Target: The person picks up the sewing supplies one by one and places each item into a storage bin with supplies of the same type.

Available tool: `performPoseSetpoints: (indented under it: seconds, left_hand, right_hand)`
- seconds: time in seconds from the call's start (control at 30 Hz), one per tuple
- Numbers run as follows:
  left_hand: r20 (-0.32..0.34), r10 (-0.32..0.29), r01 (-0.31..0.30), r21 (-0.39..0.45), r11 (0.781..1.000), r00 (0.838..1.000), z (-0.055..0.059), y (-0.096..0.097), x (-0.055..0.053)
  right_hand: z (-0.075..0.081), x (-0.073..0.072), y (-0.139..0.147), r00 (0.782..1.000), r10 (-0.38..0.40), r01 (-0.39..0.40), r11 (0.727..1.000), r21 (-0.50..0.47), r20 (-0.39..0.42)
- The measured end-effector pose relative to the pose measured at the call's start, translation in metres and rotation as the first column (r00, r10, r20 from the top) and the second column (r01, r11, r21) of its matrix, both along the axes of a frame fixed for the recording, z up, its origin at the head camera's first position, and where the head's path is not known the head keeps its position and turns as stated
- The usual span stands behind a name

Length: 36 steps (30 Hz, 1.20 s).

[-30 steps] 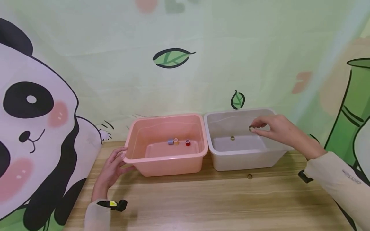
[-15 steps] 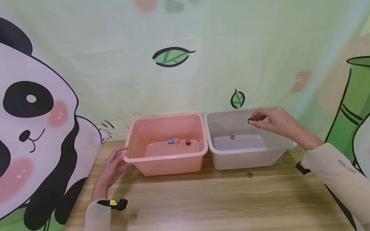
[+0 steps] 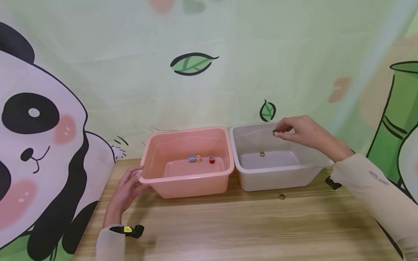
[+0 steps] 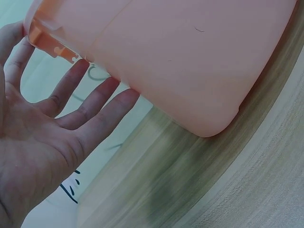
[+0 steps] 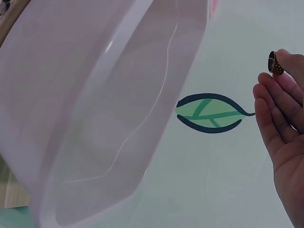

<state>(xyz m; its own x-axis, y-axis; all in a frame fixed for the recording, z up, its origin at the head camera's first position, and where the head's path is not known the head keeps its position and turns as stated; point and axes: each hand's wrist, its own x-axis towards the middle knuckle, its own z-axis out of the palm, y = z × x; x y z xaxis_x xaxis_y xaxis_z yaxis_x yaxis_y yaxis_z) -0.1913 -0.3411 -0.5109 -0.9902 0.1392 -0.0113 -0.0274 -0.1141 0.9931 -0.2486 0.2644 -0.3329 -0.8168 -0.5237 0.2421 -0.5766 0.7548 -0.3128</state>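
Between thumb and fingertips, my right hand pinches a small brass ring thimble, its band dimpled in the right wrist view. The hand is above the grey bin, near its back rim. Inside that bin lies another brass ring; a third ring is on the table in front. At the far left my left hand touches the pink bin. In the left wrist view its fingers are spread and fairly straight, with fingertips against the outer wall below the rim.
Within the pink bin are a small blue cylinder, a yellowish one and a red one. The bins stand side by side on a wooden table, close to a printed backdrop.
My right hand has risen and shifted left over the grey bin, still pinching the thimble. The left hand and both bins have stayed in place.
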Motion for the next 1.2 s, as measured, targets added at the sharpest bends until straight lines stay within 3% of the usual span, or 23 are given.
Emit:
performPoseSetpoints:
  seconds: [0.57,0.93,1.2]
  left_hand:
    - [-0.019,-0.011,0.012,0.019,1.0,1.0,-0.001,0.0,0.001]
    - [-0.037,-0.022,0.022,0.016,1.0,0.999,0.001,-0.002,0.001]
    - [-0.009,-0.004,0.004,0.004,1.0,1.0,0.001,0.0,0.002]
  right_hand:
    - [-0.002,-0.019,0.003,1.0,-0.031,0.031,0.998,0.058,-0.004]
    - [-0.008,-0.033,0.005,1.0,0.006,-0.006,0.994,0.105,-0.006]
    - [-0.011,-0.043,0.008,1.0,-0.007,0.007,0.99,0.139,0.004]
